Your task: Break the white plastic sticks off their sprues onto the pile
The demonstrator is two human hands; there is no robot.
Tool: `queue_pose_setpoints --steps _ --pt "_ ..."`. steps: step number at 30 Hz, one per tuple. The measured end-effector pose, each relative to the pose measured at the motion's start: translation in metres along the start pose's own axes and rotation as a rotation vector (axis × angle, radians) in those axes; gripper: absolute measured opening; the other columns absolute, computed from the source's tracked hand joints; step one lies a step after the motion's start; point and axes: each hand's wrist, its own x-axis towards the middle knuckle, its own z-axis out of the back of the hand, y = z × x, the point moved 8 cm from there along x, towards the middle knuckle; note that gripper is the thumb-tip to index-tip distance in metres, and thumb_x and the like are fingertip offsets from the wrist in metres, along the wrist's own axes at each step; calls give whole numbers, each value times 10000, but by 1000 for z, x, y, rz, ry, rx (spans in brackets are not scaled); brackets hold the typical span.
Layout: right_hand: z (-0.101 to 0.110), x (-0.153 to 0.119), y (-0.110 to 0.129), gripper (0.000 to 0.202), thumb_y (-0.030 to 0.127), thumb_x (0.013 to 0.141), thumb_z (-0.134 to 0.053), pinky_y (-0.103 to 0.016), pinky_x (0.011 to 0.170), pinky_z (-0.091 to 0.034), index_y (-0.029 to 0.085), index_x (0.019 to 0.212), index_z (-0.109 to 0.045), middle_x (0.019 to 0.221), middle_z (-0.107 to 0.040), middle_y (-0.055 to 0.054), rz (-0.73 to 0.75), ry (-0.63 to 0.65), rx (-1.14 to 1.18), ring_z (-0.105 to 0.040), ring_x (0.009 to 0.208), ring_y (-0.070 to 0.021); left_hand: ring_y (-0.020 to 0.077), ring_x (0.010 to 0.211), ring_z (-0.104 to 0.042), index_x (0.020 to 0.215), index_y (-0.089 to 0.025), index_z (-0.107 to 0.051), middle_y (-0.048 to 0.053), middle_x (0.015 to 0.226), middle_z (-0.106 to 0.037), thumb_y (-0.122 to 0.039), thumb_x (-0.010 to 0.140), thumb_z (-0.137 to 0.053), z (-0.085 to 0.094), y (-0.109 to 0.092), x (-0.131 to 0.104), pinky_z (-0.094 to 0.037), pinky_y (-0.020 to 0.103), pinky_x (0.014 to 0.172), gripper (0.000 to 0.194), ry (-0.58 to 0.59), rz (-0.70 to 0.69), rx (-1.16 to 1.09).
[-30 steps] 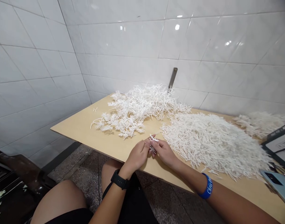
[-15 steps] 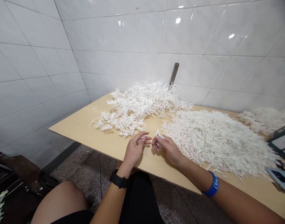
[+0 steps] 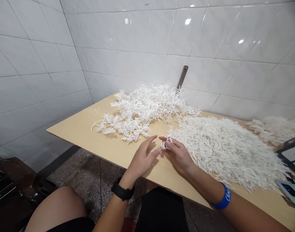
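Observation:
My right hand (image 3: 180, 156) pinches a small white branched sprig (image 3: 164, 145), plastic-looking, between thumb and fingers above the table. Facing it from the left, my left hand (image 3: 142, 158) has its thumb and index finger apart, with the thumb tip close to the sprig. A few thin white bits lie by the left thumb, partly hidden. Beyond both hands spreads a loose heap of white branched sprigs (image 3: 149, 106). Next to my right forearm is a wide, dense pile of short white pieces (image 3: 229, 148).
The tan tabletop (image 3: 77, 129) meets tiled walls behind. A metal strip (image 3: 182, 77) rises behind the heap. To the right are another whitish pile (image 3: 277, 127), a dark-edged box (image 3: 292, 151) and a light blue phone (image 3: 290, 191). Small white bits (image 3: 96, 110) lie far left.
My left hand's fingers have spread, and the thin white pieces it held no longer show in it. My right hand has shifted slightly right, still gripping a sprig. The view has tilted a little.

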Motion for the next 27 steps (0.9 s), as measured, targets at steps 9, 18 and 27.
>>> queue_pose_setpoints --steps 9,18,27 --pt "-3 1 -16 308 433 729 -776 -247 539 -408 147 700 -667 614 -587 -5 -112 57 -80 -528 563 -117 309 1366 -356 1497 -373 -209 72 1514 -352 -367 757 -744 -10 -9 0 -323 494 1110 912 64 -67 139" --pt "-18 -4 -16 348 477 795 -705 -250 530 -452 142 718 -646 641 -601 -18 -71 198 -146 -555 571 -125 238 1308 -443 1419 -292 -433 63 1442 -468 -343 933 -511 -11 -16 1 -345 383 1100 495 88 -138 37" --pt "-39 -11 -18 357 478 809 -693 -268 562 -458 140 761 -587 655 -607 -20 -107 407 -193 -554 553 -119 217 884 -664 1368 -173 -512 123 1141 -677 -454 969 -388 -14 -5 -4 -511 371 854 503 197 45 -186"
